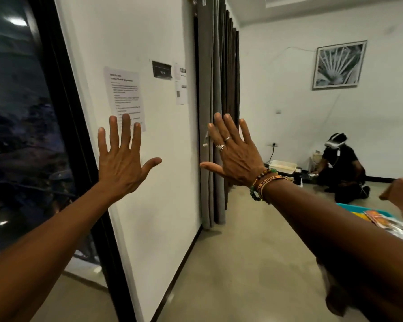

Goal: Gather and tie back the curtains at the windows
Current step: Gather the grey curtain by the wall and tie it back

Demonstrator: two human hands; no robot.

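A grey curtain [209,77] hangs full length beside a darker brown curtain [230,89] at the far end of the white wall, reaching nearly to the floor. My left hand [120,163] is held up in front of the wall with fingers spread, holding nothing. My right hand [233,154], wearing rings and beaded bracelets, is raised with fingers spread in front of the grey curtain's lower half; whether it touches the fabric I cannot tell. A dark window [21,135] with a black frame fills the left side.
Printed sheets [126,96] and a black sign [162,69] hang on the wall. A person with a headset [340,166] crouches on the floor at the far right by a white tray [283,166]. A framed picture [339,65] hangs above. A blue-edged surface with items [382,219] is at right.
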